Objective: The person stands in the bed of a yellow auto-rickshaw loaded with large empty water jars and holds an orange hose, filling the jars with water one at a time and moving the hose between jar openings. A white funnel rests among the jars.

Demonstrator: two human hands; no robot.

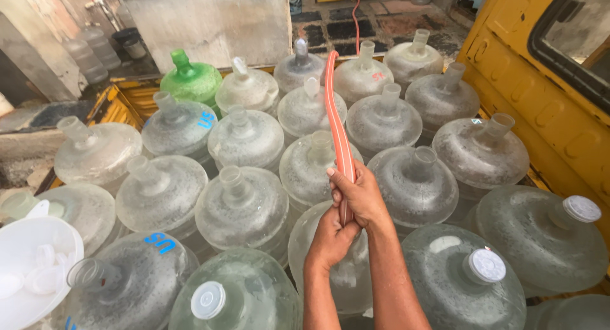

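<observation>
- I am looking down into an open yard: wet dark paving lies at the top, a grey concrete wall stands behind the load, and a yellow vehicle body rises along the right edge.
- Below me, large clear water jugs stand packed shoulder to shoulder in rows, most with open necks.
- One green jug stands out in the back row on the left.
- Two jugs on the right carry white caps, and a third capped jug sits at the bottom centre.
- A white bowl at the lower left holds loose white caps.
- My right hand is clenched around an orange hose, fingers wrapped over it from the right side.
- My left hand grips the same hose just beneath, touching the right hand.
- The hose runs from my hands up and away over the middle of the jugs, bends at the back row, then continues as a thin red line across the paving.
- The hose end is hidden by my hands, so I cannot tell where it sits; they hang over the jug directly in front of me.
- A few more jugs stand apart by the wall at the upper left.
</observation>
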